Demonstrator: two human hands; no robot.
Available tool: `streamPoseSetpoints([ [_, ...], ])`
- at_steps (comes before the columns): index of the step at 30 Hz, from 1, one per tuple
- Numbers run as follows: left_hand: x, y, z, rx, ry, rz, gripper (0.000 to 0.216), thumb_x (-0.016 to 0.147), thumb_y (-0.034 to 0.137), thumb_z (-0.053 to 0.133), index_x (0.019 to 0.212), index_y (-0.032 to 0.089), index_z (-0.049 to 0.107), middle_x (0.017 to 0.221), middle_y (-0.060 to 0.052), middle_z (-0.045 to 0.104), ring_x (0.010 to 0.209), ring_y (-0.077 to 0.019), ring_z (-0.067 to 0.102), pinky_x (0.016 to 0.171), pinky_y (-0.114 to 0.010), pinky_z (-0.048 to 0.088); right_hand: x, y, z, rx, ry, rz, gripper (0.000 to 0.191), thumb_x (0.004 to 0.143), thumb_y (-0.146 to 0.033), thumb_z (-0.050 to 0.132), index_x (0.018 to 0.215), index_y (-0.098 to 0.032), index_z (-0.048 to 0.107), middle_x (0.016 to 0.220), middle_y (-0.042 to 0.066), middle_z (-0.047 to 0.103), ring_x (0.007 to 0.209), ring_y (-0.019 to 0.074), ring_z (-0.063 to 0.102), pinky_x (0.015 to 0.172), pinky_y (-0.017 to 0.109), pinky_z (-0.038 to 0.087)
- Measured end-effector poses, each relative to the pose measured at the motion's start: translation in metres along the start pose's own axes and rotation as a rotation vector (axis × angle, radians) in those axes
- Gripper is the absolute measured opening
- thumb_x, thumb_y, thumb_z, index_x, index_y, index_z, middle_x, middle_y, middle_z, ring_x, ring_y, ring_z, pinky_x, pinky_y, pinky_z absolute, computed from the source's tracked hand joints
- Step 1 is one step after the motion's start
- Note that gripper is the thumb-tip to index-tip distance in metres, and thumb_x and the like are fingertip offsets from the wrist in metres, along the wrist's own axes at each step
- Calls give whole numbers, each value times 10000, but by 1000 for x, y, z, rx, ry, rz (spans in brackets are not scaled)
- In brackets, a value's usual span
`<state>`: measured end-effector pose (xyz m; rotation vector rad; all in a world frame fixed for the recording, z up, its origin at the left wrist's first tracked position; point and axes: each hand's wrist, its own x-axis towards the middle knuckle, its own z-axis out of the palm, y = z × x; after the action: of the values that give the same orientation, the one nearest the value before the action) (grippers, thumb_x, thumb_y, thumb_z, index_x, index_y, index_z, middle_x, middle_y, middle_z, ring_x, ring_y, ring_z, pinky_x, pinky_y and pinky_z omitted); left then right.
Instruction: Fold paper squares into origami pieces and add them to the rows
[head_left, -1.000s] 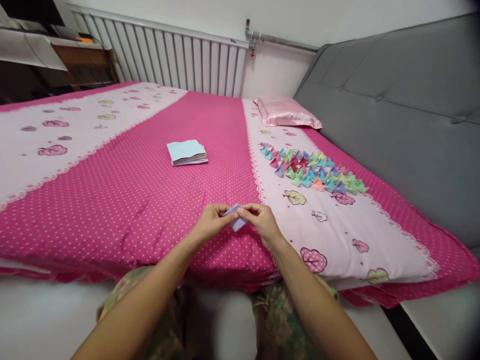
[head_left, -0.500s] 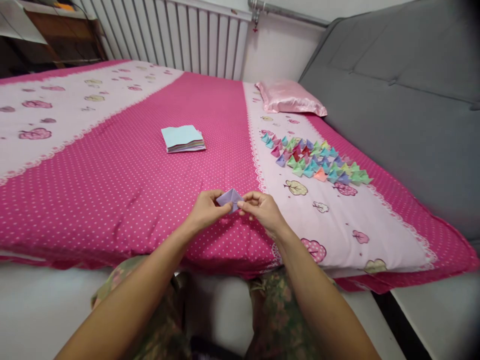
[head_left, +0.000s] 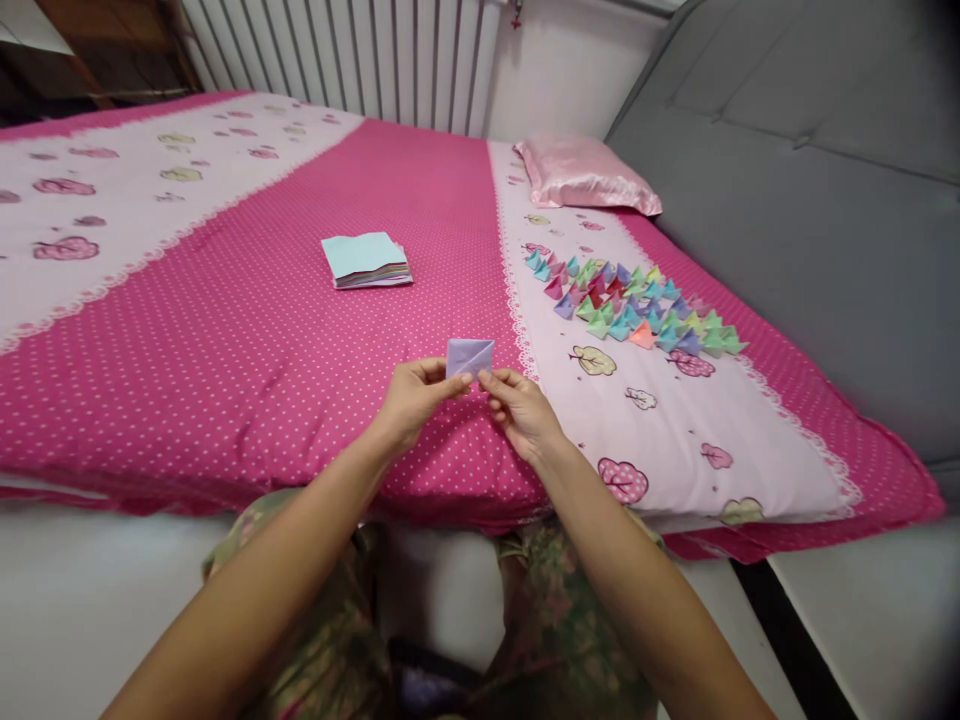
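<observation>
1. Nearer the camera than the stack of paper sheets [head_left: 366, 260] and a little to its right, the two hands meet over the near edge of the pink dotted bedsheet [head_left: 247, 330].
2. Between them is a small lavender folded paper [head_left: 470, 357], lifted clear of the sheet. It is a flat, squarish piece with faint diagonal creases showing on its face.
3. The left hand [head_left: 415, 400] pinches the paper's lower left corner between thumb and forefinger. The right hand [head_left: 521, 410] pinches the lower right edge the same way. The other fingers of both hands are loosely curled underneath.
4. To my eye the work is at a folding step partway through. The piece is pressed flat and creased, but it has not been opened into the pointed form.
5. To the right of the stack, on the pale strip of the sheet, lies a cluster of folded pieces [head_left: 634, 310] in many colours. They sit in rows touching one another, well apart from the hands.
6. A further fold would likely need both pinches to hold the edges matched while a fingertip presses along one diagonal crease. The paper looks thin, so a slipped grip could skew the line.
7. Beyond the stack and to its right rests a pink pillow [head_left: 585, 178], beside the grey headboard [head_left: 810, 200].
</observation>
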<state>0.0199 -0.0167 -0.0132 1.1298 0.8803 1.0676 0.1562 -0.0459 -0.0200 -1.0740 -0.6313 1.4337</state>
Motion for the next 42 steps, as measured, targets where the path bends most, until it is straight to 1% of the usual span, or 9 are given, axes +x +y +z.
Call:
streamPoseSetpoints([
  [6,1,0,-1,14,11,-19,200,548,274,756,656,121,684,564,-2,644,501,-72,532,551,-202,420,-2,0,-1,-77,-36,-46,243,537,-292,765,632,-159,586,553,-79,542,404,13,379,357,142,233],
  [11,-1,3,-3,176,-35,15,179,570,283,734,563,120,659,490,5,611,444,-67,497,479,-190,372,-1,-2,-3,-196,-68,-269,214,564,-267,755,705,-156,636,654,-42,617,557,60,521,533,175,397],
  [15,0,4,-4,257,-87,-8,178,579,281,725,564,116,659,483,1,612,440,-69,499,461,-185,356,1,-6,-8,-285,-44,-346,181,576,-273,747,651,-155,632,561,-53,585,492,63,488,509,192,390],
  [23,-1,9,-3,152,-75,-21,179,604,268,708,694,118,672,541,2,641,461,-71,532,492,-187,418,3,-9,-13,-361,-40,-316,205,642,-339,699,616,-152,621,510,-24,600,443,72,490,462,192,380],
  [30,0,9,-5,181,-72,1,136,629,255,683,647,122,660,534,-4,635,461,-74,531,490,-192,421,3,-10,-14,-421,-25,-356,212,653,-351,684,585,-159,623,510,-31,587,453,71,477,473,198,373],
  [33,1,7,-7,285,-26,85,124,624,251,683,652,130,683,549,-2,632,480,-77,519,482,-193,402,3,-9,-16,-478,-15,-406,187,640,-336,692,665,-153,662,532,-35,588,455,70,473,461,200,362],
  [37,1,7,-8,445,90,218,99,598,232,695,653,152,712,469,28,576,450,-72,469,444,-189,358,2,-6,-14,-431,-37,-318,274,636,-339,692,825,-143,657,548,-16,625,443,86,533,421,187,378],
  [39,-2,9,-7,420,82,165,122,621,246,674,684,151,719,443,29,575,415,-73,470,430,-192,365,2,-5,-12,-384,-50,-298,279,641,-341,687,842,-152,640,618,10,665,501,111,597,432,184,409],
  [42,-5,12,-3,326,42,85,149,624,223,658,737,150,722,561,-9,668,494,-105,576,491,-206,437,1,-5,-10,-352,-57,-335,238,655,-330,677,828,-172,633,681,14,683,551,125,635,459,187,436],
])
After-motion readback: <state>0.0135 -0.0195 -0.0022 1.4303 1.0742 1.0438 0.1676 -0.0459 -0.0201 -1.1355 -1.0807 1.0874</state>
